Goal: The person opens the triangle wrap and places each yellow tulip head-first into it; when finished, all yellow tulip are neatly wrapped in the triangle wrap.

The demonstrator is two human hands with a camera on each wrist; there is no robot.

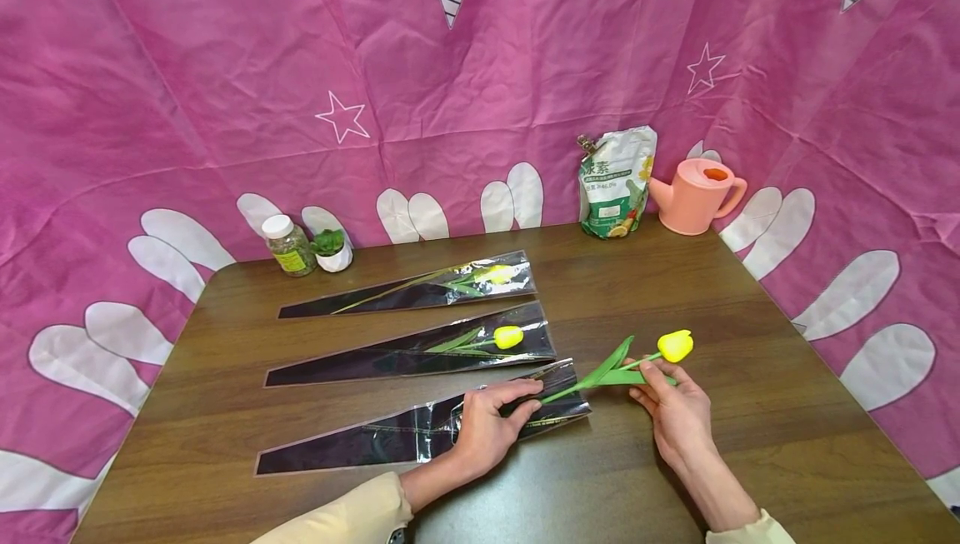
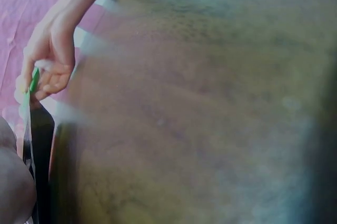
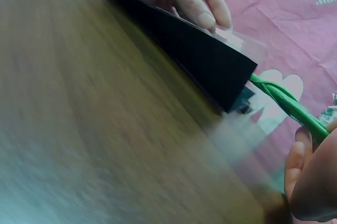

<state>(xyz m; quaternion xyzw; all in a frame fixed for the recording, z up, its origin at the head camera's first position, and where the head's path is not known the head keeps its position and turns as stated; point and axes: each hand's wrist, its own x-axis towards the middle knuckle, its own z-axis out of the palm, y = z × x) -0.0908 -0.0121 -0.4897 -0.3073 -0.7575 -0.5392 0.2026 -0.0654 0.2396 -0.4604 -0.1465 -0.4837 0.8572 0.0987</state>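
My right hand [image 1: 681,417] pinches a yellow artificial tulip [image 1: 675,346] by its stem and green leaves, just below the flower head. The lower end of the stem runs into the wide mouth of the nearest black flower sleeve [image 1: 337,446], which has a clear front. With thumb and fingertips, my left hand [image 1: 491,427] holds this sleeve near its mouth. In the right wrist view the black back of the sleeve [image 3: 195,55] is seen tilted, the green stem [image 3: 287,103] coming out of its wide end. The stem's tip is hidden by my left hand.
Behind lie two more sleeves, a middle one [image 1: 330,367] and a far one [image 1: 322,306], each holding a yellow tulip. Along the back edge stand a lidded jar [image 1: 291,248], a small potted plant [image 1: 332,251], a clipped pouch [image 1: 617,186] and a pink watering can [image 1: 692,201].
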